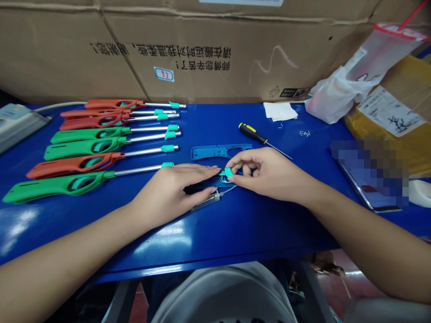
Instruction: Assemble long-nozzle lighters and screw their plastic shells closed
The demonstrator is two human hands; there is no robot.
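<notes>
Fingers of my left hand (175, 188) stretch over a blue lighter casing half (222, 183), holding it against the table, with the thumb at a clear fuel tank (206, 202). A thin pale tube runs from the tank toward the casing. My right hand (266, 172) pinches a teal trigger piece (228, 172) at the casing, thumb and index finger closed on it. Just behind lies the other blue casing half (210, 152), partly covered by my right hand. My hands hide much of the parts between them.
Several red and green long-necked lighters (90, 143) lie in a row at left. A black-yellow screwdriver (252, 132), small screws (305, 133) and white paper (280, 111) sit behind my right hand. A phone (357, 175) and bagged cup (336, 96) stand right; a cardboard box (202, 27) closes off the back.
</notes>
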